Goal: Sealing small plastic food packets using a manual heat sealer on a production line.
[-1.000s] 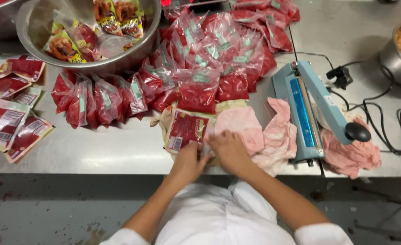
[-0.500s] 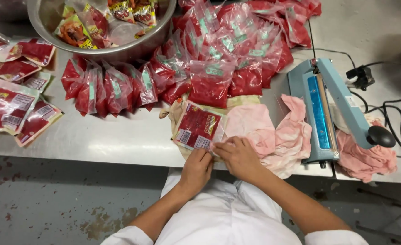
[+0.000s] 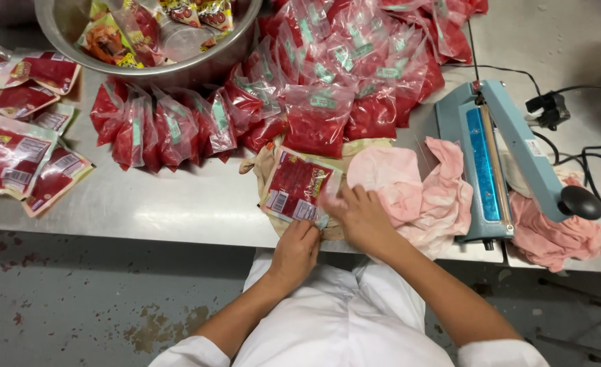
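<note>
Red packet [image 3: 295, 187] lay flat on the steel table [image 3: 178, 204], left hand [image 3: 295, 250] pinching its bottom edge and right hand [image 3: 362, 219] pressing its right corner. Right fingertips [image 3: 333, 201] were blurred, so their grip was unclear; the pink cloth [image 3: 409, 187] lay just beside.

Food-packing workshop: steel table [image 3: 178, 204], heat sealer [image 3: 498, 156], heaped red sachets [image 3: 355, 75].
</note>
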